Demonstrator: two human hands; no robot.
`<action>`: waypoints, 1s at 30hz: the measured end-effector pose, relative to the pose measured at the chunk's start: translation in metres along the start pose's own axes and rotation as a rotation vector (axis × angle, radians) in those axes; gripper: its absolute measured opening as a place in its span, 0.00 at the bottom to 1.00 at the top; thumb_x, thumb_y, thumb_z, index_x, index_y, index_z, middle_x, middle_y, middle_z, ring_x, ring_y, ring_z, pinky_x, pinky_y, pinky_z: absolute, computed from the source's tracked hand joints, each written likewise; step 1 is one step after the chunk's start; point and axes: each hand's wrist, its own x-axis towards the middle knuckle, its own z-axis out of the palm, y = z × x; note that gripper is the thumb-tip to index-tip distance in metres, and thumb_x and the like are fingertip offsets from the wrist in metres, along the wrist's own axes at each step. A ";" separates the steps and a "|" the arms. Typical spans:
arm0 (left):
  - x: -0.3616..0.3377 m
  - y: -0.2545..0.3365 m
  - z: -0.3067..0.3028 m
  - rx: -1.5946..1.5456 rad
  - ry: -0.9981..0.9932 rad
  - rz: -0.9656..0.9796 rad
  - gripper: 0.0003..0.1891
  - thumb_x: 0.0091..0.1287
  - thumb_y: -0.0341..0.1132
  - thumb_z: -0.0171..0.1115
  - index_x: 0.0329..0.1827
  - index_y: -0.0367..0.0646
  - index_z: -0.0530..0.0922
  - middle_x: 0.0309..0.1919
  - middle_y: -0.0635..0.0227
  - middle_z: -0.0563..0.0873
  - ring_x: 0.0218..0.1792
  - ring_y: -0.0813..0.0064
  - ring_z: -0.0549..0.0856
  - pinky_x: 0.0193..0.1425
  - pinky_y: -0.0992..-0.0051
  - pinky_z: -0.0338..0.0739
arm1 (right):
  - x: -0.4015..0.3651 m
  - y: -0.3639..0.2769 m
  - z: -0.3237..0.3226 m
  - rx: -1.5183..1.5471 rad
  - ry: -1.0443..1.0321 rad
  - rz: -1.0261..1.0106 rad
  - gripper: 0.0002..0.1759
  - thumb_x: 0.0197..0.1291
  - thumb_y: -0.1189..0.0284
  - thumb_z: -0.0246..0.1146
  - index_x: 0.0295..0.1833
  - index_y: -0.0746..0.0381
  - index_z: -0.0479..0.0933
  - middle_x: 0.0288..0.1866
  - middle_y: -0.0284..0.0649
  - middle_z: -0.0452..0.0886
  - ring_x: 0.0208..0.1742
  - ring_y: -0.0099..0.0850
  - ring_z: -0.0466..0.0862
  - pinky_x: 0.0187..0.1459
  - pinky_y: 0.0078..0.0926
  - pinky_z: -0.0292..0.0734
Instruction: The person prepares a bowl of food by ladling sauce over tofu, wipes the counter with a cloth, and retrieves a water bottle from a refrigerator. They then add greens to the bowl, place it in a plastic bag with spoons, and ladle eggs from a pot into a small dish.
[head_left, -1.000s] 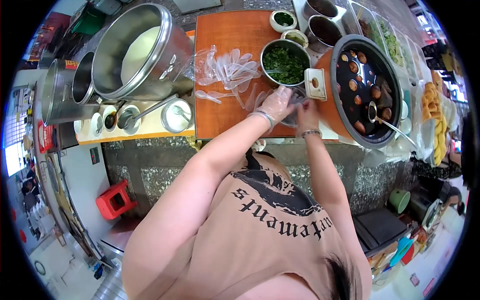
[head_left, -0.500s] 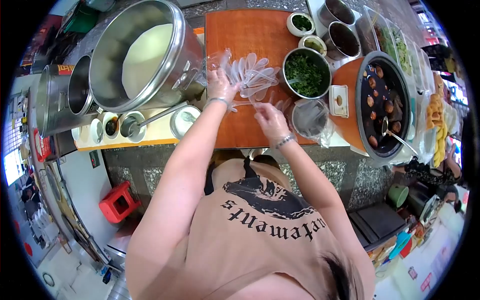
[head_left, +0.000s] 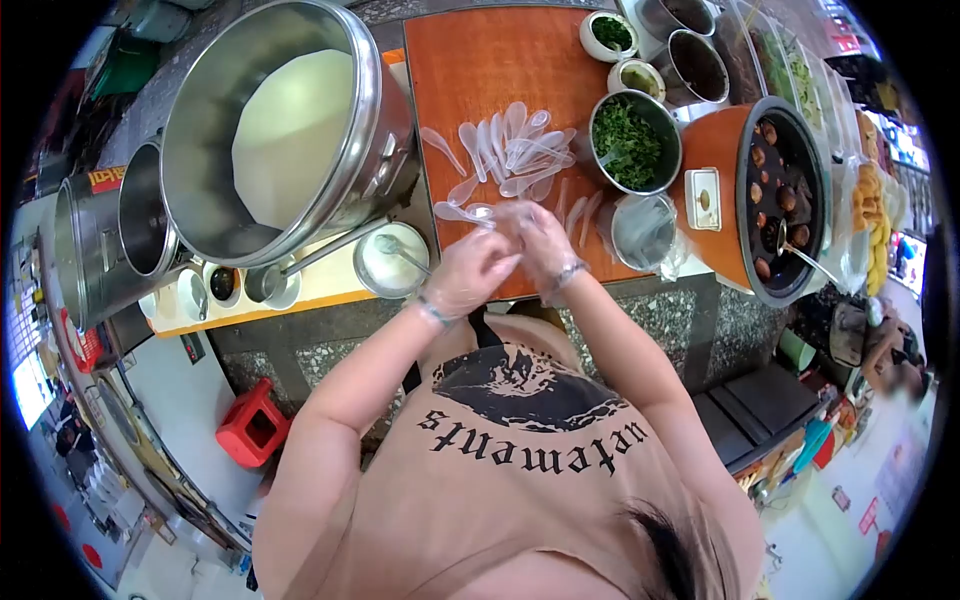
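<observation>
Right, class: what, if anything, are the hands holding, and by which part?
A clear plastic spoon, seemingly pinched at its handle end by the right hand; the gloved left hand sits against it, its own hold unclear.

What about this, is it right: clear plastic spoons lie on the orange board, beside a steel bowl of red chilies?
No: the steel bowl holds chopped greens, not chilies, as the head view shows. The spoons do lie beside it on the orange board.
</observation>
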 end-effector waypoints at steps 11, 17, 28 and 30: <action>0.030 -0.086 -0.013 0.420 0.427 -0.179 0.22 0.55 0.30 0.62 0.55 0.46 0.73 0.48 0.56 0.74 0.52 0.51 0.74 0.58 0.61 0.71 | 0.022 0.036 -0.026 -1.004 0.369 -0.297 0.27 0.49 0.63 0.70 0.53 0.64 0.75 0.46 0.52 0.80 0.50 0.45 0.79 0.54 0.39 0.73; 0.108 -0.119 -0.040 1.049 0.079 0.145 0.22 0.57 0.36 0.62 0.58 0.52 0.75 0.62 0.59 0.69 0.65 0.55 0.66 0.64 0.57 0.66 | 0.050 -0.005 -0.022 -1.094 0.538 -0.378 0.29 0.51 0.58 0.67 0.57 0.58 0.73 0.54 0.51 0.75 0.56 0.48 0.74 0.58 0.43 0.69; 0.157 -0.142 -0.034 1.196 -0.282 0.193 0.16 0.62 0.38 0.58 0.53 0.52 0.74 0.67 0.57 0.62 0.57 0.57 0.73 0.48 0.60 0.82 | 0.014 0.013 -0.034 -1.042 0.588 -0.408 0.29 0.52 0.63 0.65 0.60 0.60 0.70 0.58 0.53 0.73 0.59 0.51 0.72 0.61 0.44 0.68; 0.160 -0.137 -0.041 1.155 -0.359 0.123 0.17 0.61 0.39 0.59 0.53 0.52 0.74 0.64 0.58 0.64 0.56 0.57 0.74 0.47 0.60 0.82 | 0.004 0.010 -0.039 -1.056 0.612 -0.392 0.30 0.52 0.62 0.65 0.60 0.61 0.70 0.56 0.52 0.73 0.59 0.50 0.72 0.61 0.43 0.67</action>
